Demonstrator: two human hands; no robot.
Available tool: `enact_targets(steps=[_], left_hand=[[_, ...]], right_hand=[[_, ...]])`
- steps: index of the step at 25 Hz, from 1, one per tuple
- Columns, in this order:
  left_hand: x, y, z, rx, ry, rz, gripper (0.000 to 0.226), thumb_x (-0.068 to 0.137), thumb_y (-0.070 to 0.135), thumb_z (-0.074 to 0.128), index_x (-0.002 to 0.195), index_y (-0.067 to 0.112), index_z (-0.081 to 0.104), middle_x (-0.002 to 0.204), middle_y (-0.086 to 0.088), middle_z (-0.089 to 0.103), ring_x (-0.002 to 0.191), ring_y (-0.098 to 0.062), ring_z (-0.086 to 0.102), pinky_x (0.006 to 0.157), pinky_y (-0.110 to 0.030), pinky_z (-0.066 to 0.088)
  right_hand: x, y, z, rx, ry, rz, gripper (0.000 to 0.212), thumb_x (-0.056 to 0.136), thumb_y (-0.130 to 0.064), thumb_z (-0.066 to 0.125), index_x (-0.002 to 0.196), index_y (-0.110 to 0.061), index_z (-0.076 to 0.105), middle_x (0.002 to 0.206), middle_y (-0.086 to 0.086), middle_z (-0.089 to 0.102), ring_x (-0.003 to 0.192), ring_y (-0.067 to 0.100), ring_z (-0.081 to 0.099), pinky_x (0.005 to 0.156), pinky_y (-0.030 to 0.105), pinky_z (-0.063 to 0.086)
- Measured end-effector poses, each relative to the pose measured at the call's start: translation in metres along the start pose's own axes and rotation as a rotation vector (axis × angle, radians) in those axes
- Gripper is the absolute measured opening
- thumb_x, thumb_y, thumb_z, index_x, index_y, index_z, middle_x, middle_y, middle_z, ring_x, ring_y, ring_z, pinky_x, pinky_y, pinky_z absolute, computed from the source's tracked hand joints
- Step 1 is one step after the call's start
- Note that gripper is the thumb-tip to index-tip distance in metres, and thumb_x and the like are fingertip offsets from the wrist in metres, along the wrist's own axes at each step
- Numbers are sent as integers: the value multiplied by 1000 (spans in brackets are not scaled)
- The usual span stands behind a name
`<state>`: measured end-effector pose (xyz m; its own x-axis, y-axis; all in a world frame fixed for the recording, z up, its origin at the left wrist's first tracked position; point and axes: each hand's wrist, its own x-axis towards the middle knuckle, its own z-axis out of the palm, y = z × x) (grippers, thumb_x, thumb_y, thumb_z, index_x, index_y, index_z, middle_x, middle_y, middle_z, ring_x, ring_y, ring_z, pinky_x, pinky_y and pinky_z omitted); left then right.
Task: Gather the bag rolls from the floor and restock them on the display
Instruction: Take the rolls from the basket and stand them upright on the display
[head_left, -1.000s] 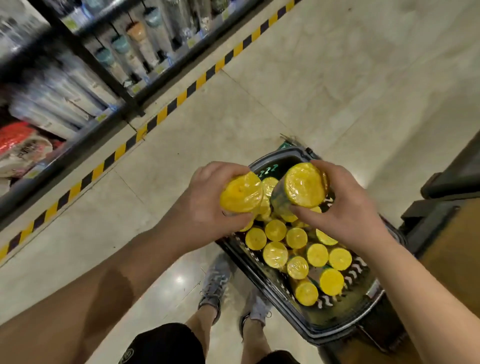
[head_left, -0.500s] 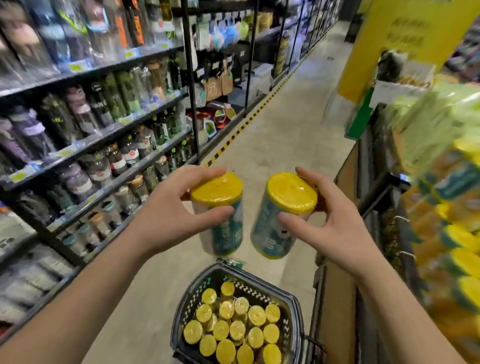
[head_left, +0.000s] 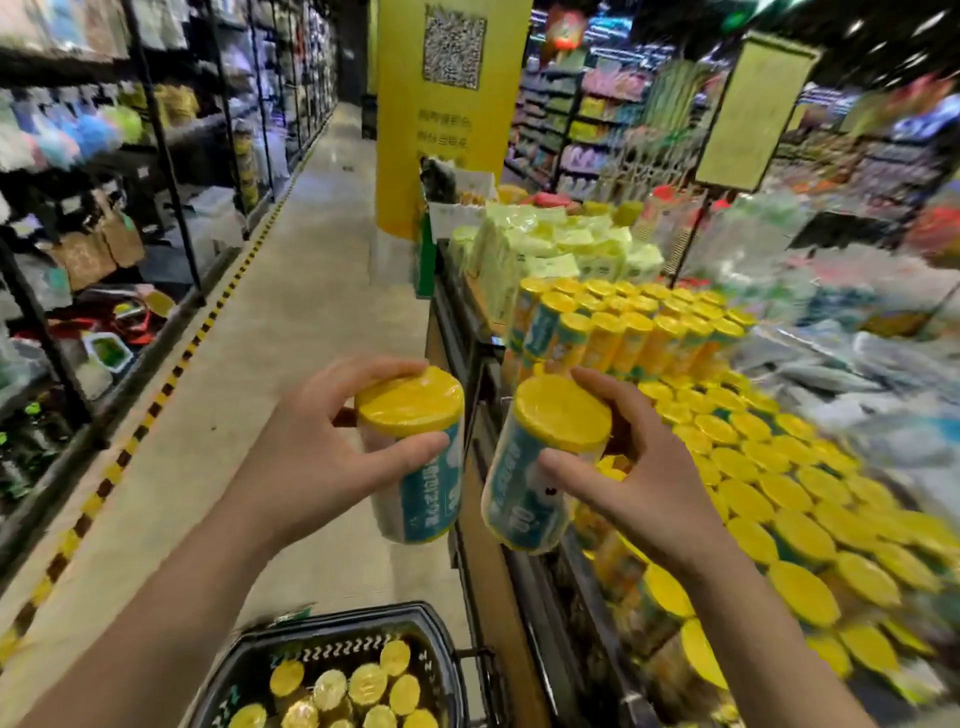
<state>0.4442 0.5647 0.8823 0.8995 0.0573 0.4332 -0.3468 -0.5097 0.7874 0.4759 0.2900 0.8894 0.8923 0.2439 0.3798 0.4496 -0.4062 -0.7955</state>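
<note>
To the right of the hands, the display (head_left: 488, 566) is packed with upright yellow-capped rolls (head_left: 769, 457), and below the hands a black basket (head_left: 363, 618) holds more. The left hand (head_left: 306, 457) curls fingers and thumb round the left bag roll (head_left: 415, 467). The right hand (head_left: 639, 467) grips the right bag roll (head_left: 530, 493), both rolls raised, close together.

One wide-angle head-worn view looks forward and down along a shop aisle. The left hand (head_left: 306, 462) gripping the left roll (head_left: 410, 410) and the right hand (head_left: 644, 483) gripping the right roll (head_left: 561, 415) sit close below the lens, with the display (head_left: 483, 582) at right and the basket (head_left: 363, 619) at the bottom edge.
</note>
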Motion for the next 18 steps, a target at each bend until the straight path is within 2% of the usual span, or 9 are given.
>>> enact_targets(steps=[3,6,10,16,18], left_hand=[[7,17,34,-17,-59,24,59,61,67,78,116,55,62,114,37,57,105,17,52,78,-13,47],[16,42,72,-46,-108,42,58,58,62,77,114,52,65,109,38,59,99,18,54,70,-5,46],[35,64,129,-67,-133,28,57,59,58,81,113,49,66,108,40,58,97,15,58,71,-5,48],[68,91,249,-18,-50,-45,56,62,50,85,115,45,67,109,38,58,104,13,57,75,-6,49],[78,103,283,-4,-21,-82,58,61,52,86,115,45,67,108,38,58,104,12,57,74,-6,50]], right_hand=[[-23,6,-37,-62,78,62,79,64,-61,77,136,-49,48,122,-36,57,106,-8,60,79,11,50],[-37,23,-74,-84,148,106,76,65,-63,76,135,-53,46,125,-33,55,105,-5,61,78,18,53],[-32,66,-121,-74,190,100,78,64,-64,76,136,-52,47,123,-34,55,105,-5,61,77,17,50],[3,161,-212,-55,110,6,91,61,-70,73,143,-46,44,130,-37,48,113,-8,54,82,14,48],[19,187,-240,-54,70,-18,92,60,-72,73,143,-46,44,133,-34,49,115,-7,53,87,18,48]])
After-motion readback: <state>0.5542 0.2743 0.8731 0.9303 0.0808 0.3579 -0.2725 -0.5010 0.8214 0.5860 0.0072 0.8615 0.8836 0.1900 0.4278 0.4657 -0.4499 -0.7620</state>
